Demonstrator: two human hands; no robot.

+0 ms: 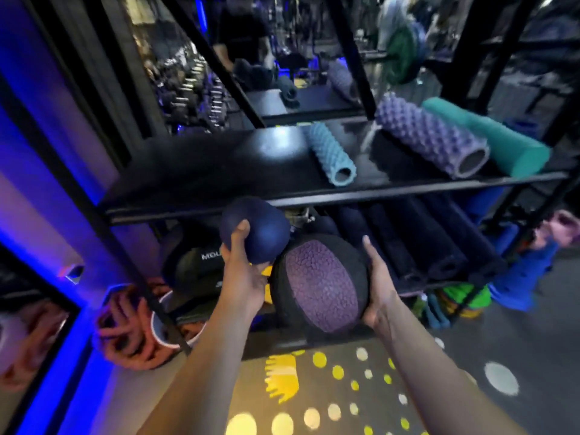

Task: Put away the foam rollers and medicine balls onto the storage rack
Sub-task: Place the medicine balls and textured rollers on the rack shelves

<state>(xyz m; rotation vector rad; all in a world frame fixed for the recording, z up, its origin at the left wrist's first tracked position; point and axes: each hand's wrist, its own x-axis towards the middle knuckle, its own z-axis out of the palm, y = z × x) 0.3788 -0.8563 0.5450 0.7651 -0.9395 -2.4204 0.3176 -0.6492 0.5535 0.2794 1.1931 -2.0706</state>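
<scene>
- Left hand (241, 274): thumb and curled fingers grip the small ball (255, 230), held just below the front edge of the upper shelf (204, 171).
- Right hand (379, 287): fingers straight, palm pressed flat against the right side of the large ball (320, 284). The ball's left side sits against the left hand.
- Large ball: in front of the lower shelf (282, 343), near its front edge, not yet resting on it.
- Upper shelf, right half: blue roller (329, 155), purple roller (430, 136) and teal roller (489, 136) lie stored. The left half is bare.
- Lower shelf, right half: dark rollers (408, 233) lie stacked. At the left end sits a black ball (194, 262).
- Status, as judged: rollers are stowed on the rack (131, 274); the two balls in hand are the visible remainder.
- Remaining: set both balls on a shelf and release. Items outside the view cannot be assessed.
</scene>
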